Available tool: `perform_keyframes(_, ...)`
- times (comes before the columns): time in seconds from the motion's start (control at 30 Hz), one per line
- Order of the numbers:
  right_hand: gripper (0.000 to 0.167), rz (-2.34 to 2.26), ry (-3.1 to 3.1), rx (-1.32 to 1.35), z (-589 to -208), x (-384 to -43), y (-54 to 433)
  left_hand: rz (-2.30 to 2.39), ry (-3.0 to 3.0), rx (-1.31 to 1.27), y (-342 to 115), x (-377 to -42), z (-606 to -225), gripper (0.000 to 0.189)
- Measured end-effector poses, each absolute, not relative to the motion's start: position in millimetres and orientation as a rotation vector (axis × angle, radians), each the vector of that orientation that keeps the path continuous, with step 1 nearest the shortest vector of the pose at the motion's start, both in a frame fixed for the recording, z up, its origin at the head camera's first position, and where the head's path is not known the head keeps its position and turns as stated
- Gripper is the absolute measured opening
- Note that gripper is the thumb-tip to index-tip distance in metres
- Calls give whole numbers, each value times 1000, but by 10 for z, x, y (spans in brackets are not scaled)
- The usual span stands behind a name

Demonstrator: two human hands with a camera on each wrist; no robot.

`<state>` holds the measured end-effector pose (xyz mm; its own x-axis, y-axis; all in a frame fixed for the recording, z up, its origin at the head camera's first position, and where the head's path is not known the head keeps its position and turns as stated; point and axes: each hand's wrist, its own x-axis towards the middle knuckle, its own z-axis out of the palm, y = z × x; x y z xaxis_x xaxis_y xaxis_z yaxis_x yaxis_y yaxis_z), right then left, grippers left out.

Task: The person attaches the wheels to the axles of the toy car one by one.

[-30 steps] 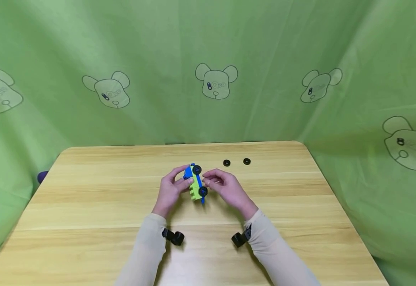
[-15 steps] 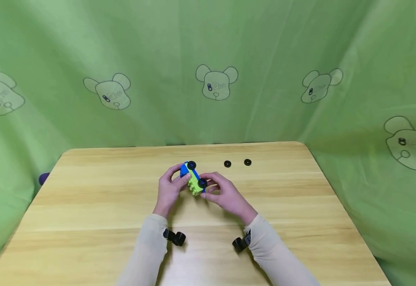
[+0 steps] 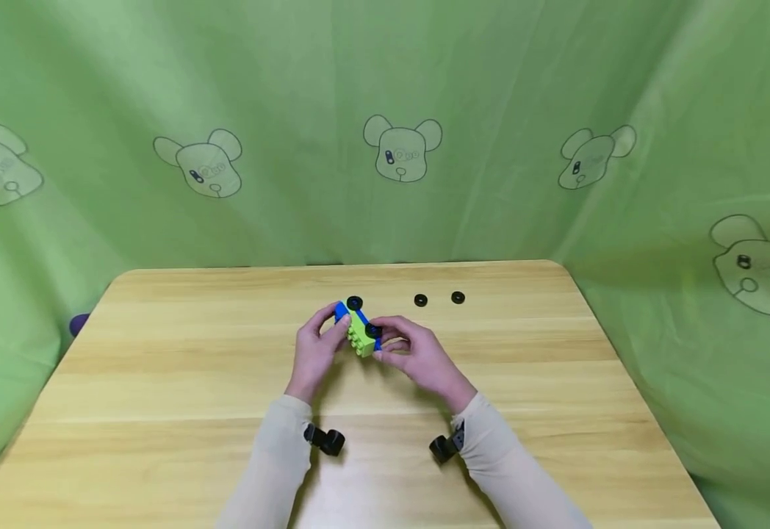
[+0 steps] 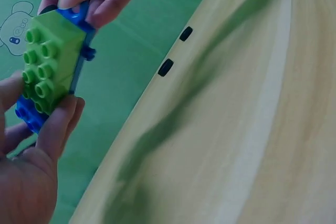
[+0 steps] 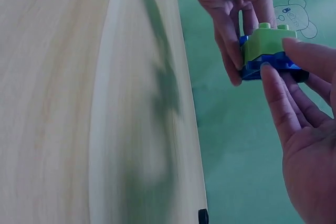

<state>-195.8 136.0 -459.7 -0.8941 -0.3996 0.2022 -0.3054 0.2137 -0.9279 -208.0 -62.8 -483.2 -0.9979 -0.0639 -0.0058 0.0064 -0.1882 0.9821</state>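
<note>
A toy car of building blocks (image 3: 361, 338), lime green on a blue base, is held between both hands above the table. Its studs face the person in the head view, and two black wheels show on its far side. My left hand (image 3: 314, 354) grips the blue front end, thumb on one side and fingers on the other. At the other end my right hand (image 3: 422, 358) pinches the car by the rear wheel and the blue tab. In the left wrist view the green block (image 4: 52, 61) shows two rows of round studs.
Two black tyres (image 3: 421, 300) (image 3: 458, 297) lie near the back edge of the wooden table (image 3: 226, 382). A green curtain with mouse-head prints (image 3: 306, 213) hangs behind and at the sides. A purple object (image 3: 78, 324) shows past the left edge.
The car has tilted and risen slightly away from the person in the left hand. My right hand, earlier beside the car with fingers together, now has hold of its rear end.
</note>
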Motion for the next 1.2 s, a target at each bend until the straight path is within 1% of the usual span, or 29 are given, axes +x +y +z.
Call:
perform_keyframes(0.3, 45, -1922, 2344, -520, -4530, -1988, 1391, -2474, -2009, -66, -643, -2027, -4825, 58)
perform_keyframes(0.63, 42, -2084, 2190, -391, -4469, -2076, 1429, -2271, -2106, -189, -669, -2077, -4807, 69)
perform_keyframes(0.8, 41, -2118, 2166, -379, -4466, -2075, 1432, -2110, -2122, -283, -656, -2105, -4831, 73)
perform_keyframes(0.87, 41, -2126, 2152, -379, -4463, -2075, 1428, -2036, -2114, -337, -653, -2111, -4840, 72)
perform_keyframes(1.0, 41, -2144, 2120, -376, -4459, -2080, 1426, -1925, -2109, -428, -654, -2105, -4837, 62)
perform_keyframes(1.2, 36, -2210, 2071, -372, -4464, -2097, 1463, -1862, -2187, -442, -679, -2057, -4789, 51)
